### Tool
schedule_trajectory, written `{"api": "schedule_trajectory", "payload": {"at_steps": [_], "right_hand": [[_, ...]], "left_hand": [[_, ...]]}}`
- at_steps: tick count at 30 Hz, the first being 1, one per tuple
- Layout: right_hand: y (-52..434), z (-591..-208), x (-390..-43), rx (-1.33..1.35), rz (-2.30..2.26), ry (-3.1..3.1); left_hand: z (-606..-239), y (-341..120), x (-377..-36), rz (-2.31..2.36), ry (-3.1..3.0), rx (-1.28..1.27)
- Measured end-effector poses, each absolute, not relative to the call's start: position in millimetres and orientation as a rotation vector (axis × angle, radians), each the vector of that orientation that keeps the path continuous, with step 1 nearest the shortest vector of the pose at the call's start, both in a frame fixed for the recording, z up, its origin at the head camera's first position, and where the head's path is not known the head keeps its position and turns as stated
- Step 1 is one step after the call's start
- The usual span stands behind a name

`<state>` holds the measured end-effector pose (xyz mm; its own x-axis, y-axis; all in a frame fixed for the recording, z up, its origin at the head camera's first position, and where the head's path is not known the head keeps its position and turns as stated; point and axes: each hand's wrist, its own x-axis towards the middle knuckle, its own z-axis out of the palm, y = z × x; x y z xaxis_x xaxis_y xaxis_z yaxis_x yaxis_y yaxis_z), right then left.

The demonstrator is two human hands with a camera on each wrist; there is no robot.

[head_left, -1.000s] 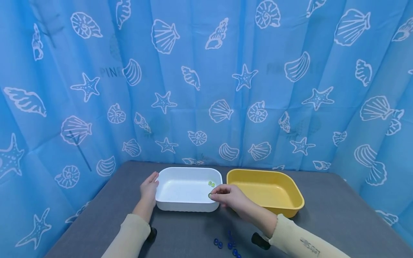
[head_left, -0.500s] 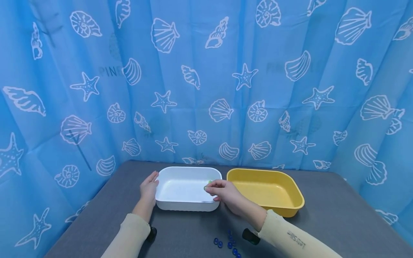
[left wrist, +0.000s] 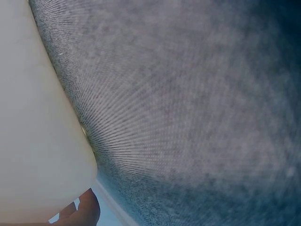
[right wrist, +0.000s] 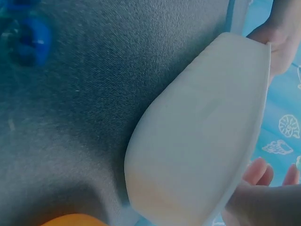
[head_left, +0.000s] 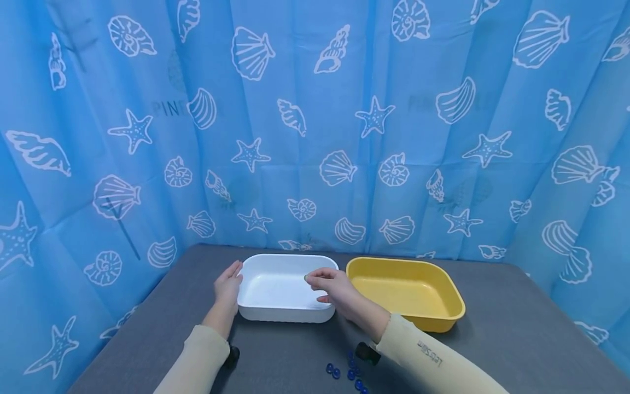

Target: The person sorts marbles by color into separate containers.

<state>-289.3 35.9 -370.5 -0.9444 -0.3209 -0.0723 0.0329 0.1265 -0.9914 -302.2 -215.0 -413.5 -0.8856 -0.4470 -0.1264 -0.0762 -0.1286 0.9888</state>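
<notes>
A white plastic basin [head_left: 285, 316] stands on the dark grey cloth. My left hand [head_left: 228, 284] rests against its left wall with the fingers straight; the left wrist view shows fingertips [left wrist: 88, 208] past the basin's edge. Over the basin's right part, my right hand [head_left: 334, 287] pinches a small green marble [head_left: 306, 278] between thumb and fingertips, the marble mostly covered. The right wrist view shows the basin's outer wall [right wrist: 197, 127] with the right hand's fingers [right wrist: 256, 172] beyond the rim. The green marbles lying in the basin are hidden behind my right hand.
A yellow basin [head_left: 408, 323] stands close to the right of the white one. Several blue marbles [head_left: 351, 375] lie on the cloth near the front, beside my right wrist strap [head_left: 368, 353]. A blue shell-patterned curtain [head_left: 305, 137] hangs behind the table.
My right hand has moved left and farther in over the white basin with the marble, covering the green marbles seen there earlier. The left hand stays against the basin.
</notes>
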Motion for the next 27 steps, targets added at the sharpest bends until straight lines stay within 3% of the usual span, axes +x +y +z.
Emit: {"api": "schedule_trajectory", "payload": {"at_steps": [27], "right_hand": [[-9.4,-411.4,-347.5,-0.03,-1.44,2.475]], "left_hand": [[-411.5,-216.7,-300.2,-2.128,-1.864,0.573]]}}
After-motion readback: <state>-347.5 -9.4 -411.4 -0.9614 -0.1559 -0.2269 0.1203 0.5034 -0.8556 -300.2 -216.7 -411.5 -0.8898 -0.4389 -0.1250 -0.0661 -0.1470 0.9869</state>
